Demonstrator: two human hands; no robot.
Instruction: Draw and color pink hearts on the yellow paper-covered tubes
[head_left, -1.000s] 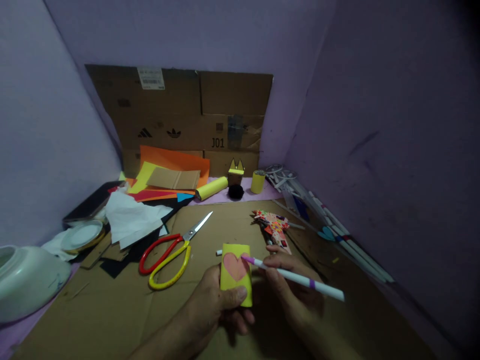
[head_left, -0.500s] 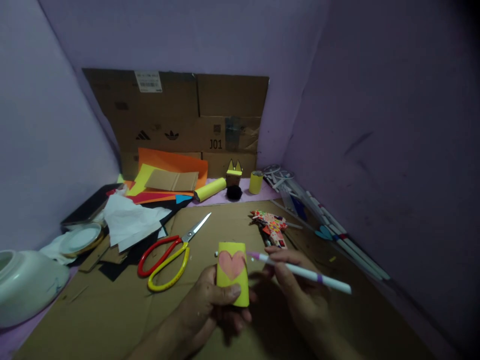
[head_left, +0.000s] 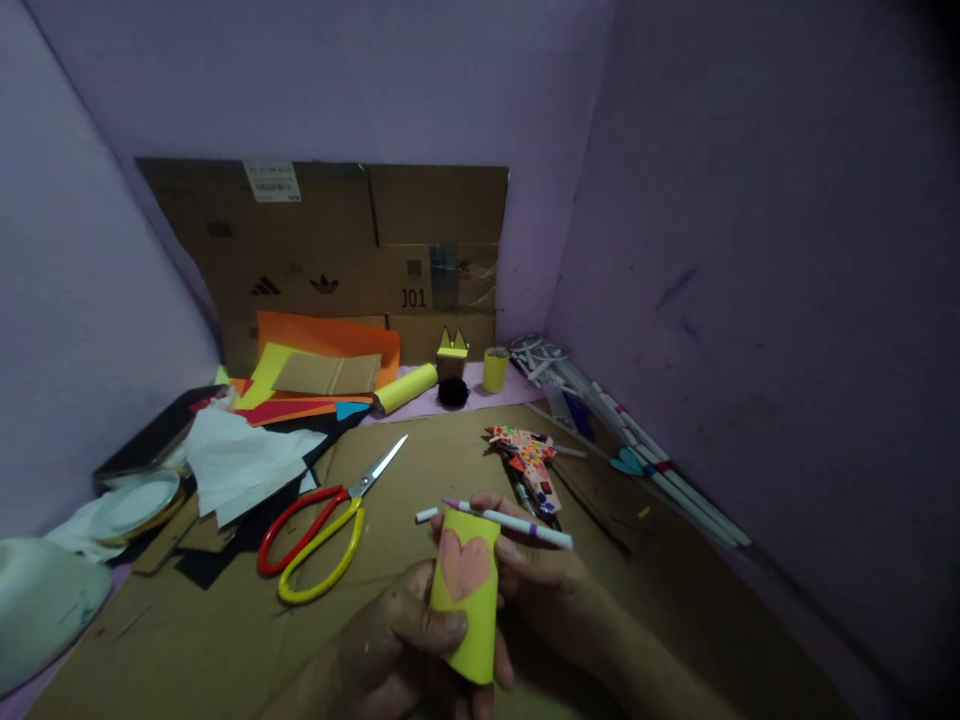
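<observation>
Left hand [head_left: 401,640] wraps yellow tube [head_left: 465,610], thumb pressed on front under pink heart [head_left: 463,562]. Tube held upright above cardboard mat [head_left: 210,640], low centre of view, tilted slightly right.

Right hand [head_left: 544,580] pinches marker [head_left: 510,520] between thumb and fingers, now tucked against tube's right side.

Change from a second ago: marker tip has left heart, pen now lies across tube's top rim, tip pointing left. No mark being made at this instant. Tube sits closer to camera.

White cap [head_left: 426,515] lies just behind tube; scissors [head_left: 319,530] left, apart.
</observation>
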